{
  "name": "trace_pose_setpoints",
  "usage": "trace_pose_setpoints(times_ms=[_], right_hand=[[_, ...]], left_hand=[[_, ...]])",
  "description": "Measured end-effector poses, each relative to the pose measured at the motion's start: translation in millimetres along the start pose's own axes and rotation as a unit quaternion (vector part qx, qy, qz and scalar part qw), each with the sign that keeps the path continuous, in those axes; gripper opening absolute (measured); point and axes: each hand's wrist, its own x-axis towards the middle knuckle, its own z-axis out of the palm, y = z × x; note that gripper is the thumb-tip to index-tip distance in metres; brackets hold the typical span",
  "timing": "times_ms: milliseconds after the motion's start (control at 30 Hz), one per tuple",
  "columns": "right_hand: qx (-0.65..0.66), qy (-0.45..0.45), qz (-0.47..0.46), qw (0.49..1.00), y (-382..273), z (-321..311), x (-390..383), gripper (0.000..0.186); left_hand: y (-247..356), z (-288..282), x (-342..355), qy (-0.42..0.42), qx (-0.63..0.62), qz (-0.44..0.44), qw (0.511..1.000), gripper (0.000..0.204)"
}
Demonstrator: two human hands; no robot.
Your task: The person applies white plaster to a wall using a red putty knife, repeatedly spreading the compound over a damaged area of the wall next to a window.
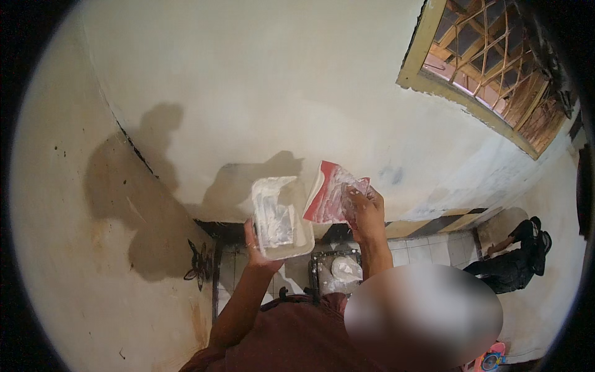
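My left hand grips a translucent rectangular plastic container from below and the left side; the container is tilted toward me, with white powder smeared over its inside. My right hand is closed on a red and clear plastic packet coated with white residue, held just to the right of the container with a small gap between them. Below both hands, a low square stand bears a round white item, partly hidden.
A pale wall fronts me, with a grilled window at upper right. Tiled floor shows below. At lower right are another person's dark-clothed legs and sandals, beside a blurred oval. A dark shape stands at left.
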Motion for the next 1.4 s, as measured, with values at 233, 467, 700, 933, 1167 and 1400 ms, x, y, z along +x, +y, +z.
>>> trace_pose_setpoints(times_ms=[233, 467, 700, 933, 1167, 1400], right_hand=[[-0.284, -0.032, -0.032, 0.958, 14.5, -9.3, -21.8, 0.013], [-0.388, -0.013, -0.162, 0.907, 17.2, -18.5, -28.1, 0.015], [-0.383, -0.013, -0.123, 0.915, 23.0, -36.6, -23.0, 0.02], [0.058, 0.074, 0.012, 0.995, 2.6, -56.2, 4.6, 0.008], [-0.384, 0.035, -0.48, 0.788, -14.9, -1.8, 62.5, 0.032], [-0.526, -0.035, -0.701, 0.481, -46.6, 80.7, 131.7, 0.042]], left_hand=[[-22.2, 37.6, 1.1, -0.111, 0.28, 0.183, 0.936, 0.057], [-24.5, 48.2, 18.3, -0.017, 0.038, 0.003, 0.999, 0.056], [-44.7, 30.8, 27.8, 0.021, 0.129, 0.022, 0.991, 0.058], [-51.0, 9.5, 23.0, -0.023, -0.026, -0.063, 0.997, 0.066], [-51.7, -2.9, -20.3, 0.046, -0.041, -0.105, 0.993, 0.078], [-25.1, -35.1, -36.8, 0.021, -0.086, -0.058, 0.994, 0.077]])
